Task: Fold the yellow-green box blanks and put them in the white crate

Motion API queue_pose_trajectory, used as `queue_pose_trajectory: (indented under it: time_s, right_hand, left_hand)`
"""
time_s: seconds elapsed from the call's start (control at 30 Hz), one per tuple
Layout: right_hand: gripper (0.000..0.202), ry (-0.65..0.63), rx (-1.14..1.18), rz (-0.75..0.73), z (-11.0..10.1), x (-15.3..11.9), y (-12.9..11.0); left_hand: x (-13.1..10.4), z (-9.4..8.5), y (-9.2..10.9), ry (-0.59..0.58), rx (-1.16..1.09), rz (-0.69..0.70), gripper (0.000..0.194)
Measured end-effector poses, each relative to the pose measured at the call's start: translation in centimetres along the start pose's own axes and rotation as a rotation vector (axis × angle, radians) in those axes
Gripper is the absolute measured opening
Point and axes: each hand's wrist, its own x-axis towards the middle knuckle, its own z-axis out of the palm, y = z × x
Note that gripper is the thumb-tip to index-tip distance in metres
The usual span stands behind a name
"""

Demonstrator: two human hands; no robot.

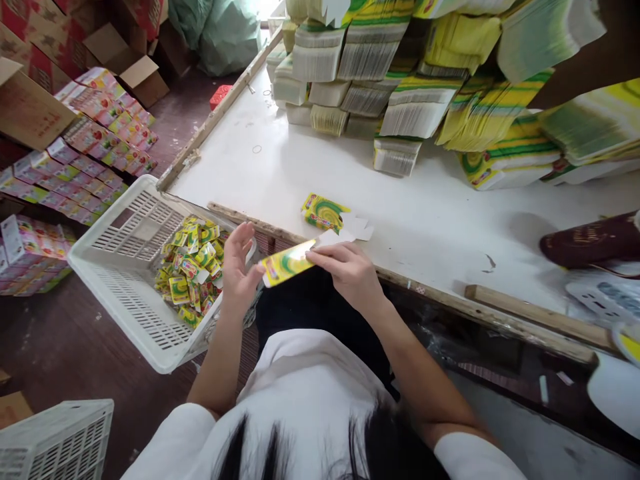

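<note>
A small yellow-green carton (287, 264) with white end flaps lies tilted between my hands, over the table's front edge. My right hand (350, 270) pinches its right end near the flaps. At the carton's other end, my left hand (240, 270) is open, fingers pointing up, with the thumb close to or touching the tip. Just beyond, another yellow carton (325, 212) lies on the white table (400, 220) with its flaps sticking out to the right. Below and left of my left hand, many small yellow cartons (195, 263) are heaped in a white plastic basket (135, 333).
Stacks of flat cartons (370, 53) fill the table's back. A dark maroon cup-like object (590, 240) lies at the right, near a wooden strip (540, 313). Pink printed boxes (65, 177) and open cardboard boxes (120, 60) stand left. Another basket (60, 440) is at lower left.
</note>
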Motion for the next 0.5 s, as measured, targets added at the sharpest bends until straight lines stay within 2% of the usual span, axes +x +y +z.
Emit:
queue_pose_trajectory:
  time_s: [0.07, 0.1, 0.17, 0.2, 0.27, 0.33, 0.4, 0.5]
  right_hand:
    - [0.029, -0.072, -0.021, -0.105, -0.1, 0.0, 0.1]
    - [0.027, -0.082, -0.012, -0.139, 0.1, 0.0, 0.0]
    - [0.026, -0.007, 0.003, -0.134, 1.1, -0.4, -0.3]
    - [0.026, 0.076, 0.011, -0.095, 1.8, -0.6, -0.5]
    - [0.026, 0.276, 0.043, 0.026, 3.2, -1.2, -1.1]
    - [0.025, 0.396, 0.11, 0.119, 4.3, -1.9, -1.7]
    - [0.024, 0.394, 0.219, 0.161, 4.7, -2.3, -2.0]
    - [0.041, 0.335, 0.433, 0.268, 3.8, -1.9, -1.8]
  left_hand:
    - [0.4, -0.4, 0.9, -0.205, 0.213, -0.006, 0.097]
    - [0.4, -0.2, 1.1, -0.306, 0.301, -0.036, 0.1]
    - [0.1, 0.9, 0.6, -0.41, 0.41, -0.102, 0.09]
    - [-0.1, 1.6, 0.1, -0.405, 0.436, -0.129, 0.082]
    - [-0.8, 3.0, -1.0, -0.316, 0.461, -0.168, 0.072]
    - [-1.3, 3.8, -1.9, -0.212, 0.456, -0.188, 0.073]
    - [-1.6, 3.8, -2.5, -0.158, 0.438, -0.186, 0.077]
    - [-1.7, 3.1, -2.9, -0.153, 0.446, -0.132, 0.086]
